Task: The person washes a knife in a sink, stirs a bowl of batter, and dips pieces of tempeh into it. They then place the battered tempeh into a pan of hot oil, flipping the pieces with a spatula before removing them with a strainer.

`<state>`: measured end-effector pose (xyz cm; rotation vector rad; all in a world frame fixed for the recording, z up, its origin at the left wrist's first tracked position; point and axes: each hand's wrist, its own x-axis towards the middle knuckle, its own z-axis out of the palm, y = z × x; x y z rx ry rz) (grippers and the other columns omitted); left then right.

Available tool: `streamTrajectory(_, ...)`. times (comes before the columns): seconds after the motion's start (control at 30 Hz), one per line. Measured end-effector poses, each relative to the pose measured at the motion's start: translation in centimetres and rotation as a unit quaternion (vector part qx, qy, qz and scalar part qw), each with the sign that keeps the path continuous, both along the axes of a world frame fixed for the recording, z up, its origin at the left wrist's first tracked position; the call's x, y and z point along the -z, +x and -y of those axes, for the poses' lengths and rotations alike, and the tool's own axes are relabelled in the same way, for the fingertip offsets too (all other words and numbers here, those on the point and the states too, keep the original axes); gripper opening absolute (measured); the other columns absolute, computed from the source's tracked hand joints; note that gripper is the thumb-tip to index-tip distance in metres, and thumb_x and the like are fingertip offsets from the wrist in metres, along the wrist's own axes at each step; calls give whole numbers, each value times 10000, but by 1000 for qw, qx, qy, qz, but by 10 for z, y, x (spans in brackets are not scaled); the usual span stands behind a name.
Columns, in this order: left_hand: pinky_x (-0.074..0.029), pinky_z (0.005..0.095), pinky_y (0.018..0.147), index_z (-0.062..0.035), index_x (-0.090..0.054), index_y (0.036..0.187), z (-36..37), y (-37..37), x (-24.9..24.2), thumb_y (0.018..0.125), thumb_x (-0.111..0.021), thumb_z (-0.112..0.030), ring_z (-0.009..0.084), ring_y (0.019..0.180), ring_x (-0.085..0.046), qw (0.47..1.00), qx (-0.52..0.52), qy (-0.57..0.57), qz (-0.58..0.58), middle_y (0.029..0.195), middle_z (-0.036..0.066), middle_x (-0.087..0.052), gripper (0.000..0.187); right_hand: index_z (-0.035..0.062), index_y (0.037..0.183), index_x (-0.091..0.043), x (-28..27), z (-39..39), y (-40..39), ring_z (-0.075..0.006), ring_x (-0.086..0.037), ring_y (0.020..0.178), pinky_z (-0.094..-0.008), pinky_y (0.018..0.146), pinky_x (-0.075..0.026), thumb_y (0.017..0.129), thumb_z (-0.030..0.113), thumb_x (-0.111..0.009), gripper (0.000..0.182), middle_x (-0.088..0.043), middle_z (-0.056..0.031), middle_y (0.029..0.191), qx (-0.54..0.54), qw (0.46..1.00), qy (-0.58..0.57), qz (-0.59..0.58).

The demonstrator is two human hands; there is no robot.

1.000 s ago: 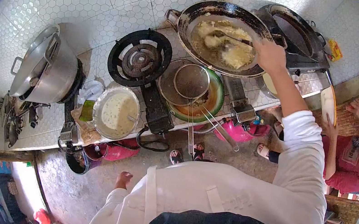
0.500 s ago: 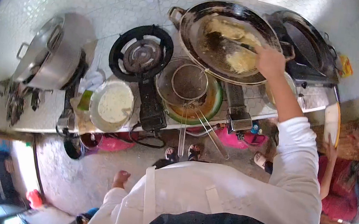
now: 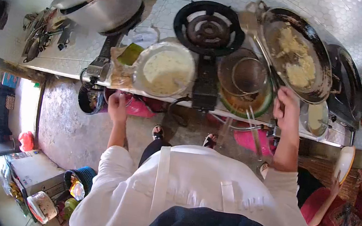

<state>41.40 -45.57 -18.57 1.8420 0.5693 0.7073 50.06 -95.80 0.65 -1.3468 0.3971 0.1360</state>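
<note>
My right hand (image 3: 285,110) is closed around the handle of a spatula (image 3: 257,36), whose blade points away from me, just left of the wok. The wok (image 3: 324,45) is tilted in view and holds two pale yellow frying pieces (image 3: 302,70). My left hand (image 3: 118,105) is curled at the counter's front edge, with nothing visible in it. Near it stands a bowl of whitish batter (image 3: 166,69). Between the hands, wire strainers (image 3: 248,76) rest over a green-rimmed basin (image 3: 262,113).
A bare gas burner (image 3: 209,29) stands behind the bowl. Large metal pots (image 3: 108,5) are at the left, with utensils (image 3: 39,35) beyond. At the right are another dark pan (image 3: 350,76) and a bowl (image 3: 315,117). A person in red (image 3: 325,202) holds a plate (image 3: 344,164).
My right hand has drawn back with the spatula, lifting it out of the wok to its left. My left hand has risen from my side to the counter edge. The view has shifted left.
</note>
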Motion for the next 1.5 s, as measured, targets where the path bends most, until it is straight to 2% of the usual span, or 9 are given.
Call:
streamTrajectory(0.33, -449, 372, 723, -74, -557, 973, -69, 96, -26, 740, -629, -182, 285, 849, -551, 950, 145, 236, -145, 939, 140, -546, 267, 57, 903, -508, 171, -50, -97, -105, -419, 386, -248, 364, -350, 814, 224, -551, 193, -487, -24, 577, 164, 977, -107, -83)
streamTrajectory(0.4, -446, 384, 757, -76, -534, 1017, -82, 119, -25, 730, -636, -194, 306, 894, -537, 929, 175, 294, -138, 1001, 149, -530, 327, 29, 1024, -485, 225, -25, -100, -215, -567, 693, -329, 559, -468, 788, 239, -559, 325, -560, -130, 807, 122, 843, -522, 36)
streamTrajectory(0.5, -449, 401, 792, -92, -483, 1100, -78, 158, -25, 695, -675, -197, 337, 959, -521, 875, 228, 414, -103, 1042, 157, -525, 460, 97, 1229, -353, 194, -59, -100, -373, -493, 1025, -412, 797, -433, 754, 236, -545, 530, -420, -244, 1162, 46, 716, -692, -80)
streamTrajectory(0.7, -451, 425, 805, -91, -433, 1125, -69, 211, -24, 722, -625, -199, 363, 982, -529, 837, 256, 395, -280, 1057, 189, -538, 459, 136, 1234, -337, 153, -106, -81, -419, -359, 1122, -490, 892, -334, 688, 281, -650, 646, -344, -222, 1221, 129, 684, -679, -232)
streamTrajectory(0.8, -450, 441, 768, -63, -444, 1074, -87, 215, -41, 754, -557, -181, 375, 911, -555, 889, 236, 289, -265, 998, 208, -561, 359, 90, 1194, -423, 149, -119, -73, -386, -349, 1127, -456, 950, -275, 669, 117, -637, 567, -376, -218, 1189, 151, 693, -703, 45)
streamTrajectory(0.97, -438, 438, 753, -44, -460, 1055, -116, 202, -64, 758, -510, -96, 366, 878, -551, 979, 96, 175, -47, 937, 216, -566, 306, 44, 1153, -443, 126, -192, -47, -368, -375, 1089, -445, 925, -308, 675, 67, -600, 503, -372, -218, 1164, 85, 730, -659, 160)
streamTrajectory(1.13, -391, 416, 870, -114, -469, 1153, -89, 191, -76, 735, -564, -97, 339, 1012, -488, 894, 102, 437, -13, 1186, 157, -450, 429, 31, 1112, -461, 104, -275, -41, -356, -377, 1106, -430, 937, -309, 662, 12, -566, 462, -376, -209, 1163, -6, 749, -608, 264)
streamTrajectory(1.2, -395, 431, 871, -182, -471, 1185, -79, 191, -44, 733, -574, -102, 330, 1004, -501, 768, 301, 560, -81, 1225, 112, -432, 470, 41, 1093, -472, 102, -296, -46, -356, -374, 1110, -430, 930, -314, 654, -16, -547, 449, -384, -201, 1163, -69, 815, -504, 276)
streamTrajectory(1.5, -463, 424, 789, -126, -487, 1081, -92, 251, -1, 783, -515, -102, 333, 1093, -477, 734, 407, 422, -342, 1245, 137, -408, 301, 42, 1026, -499, 118, -290, -45, -348, -418, 1045, -416, 890, -341, 660, -18, -542, 373, -454, -176, 1076, -102, 827, -495, 247)
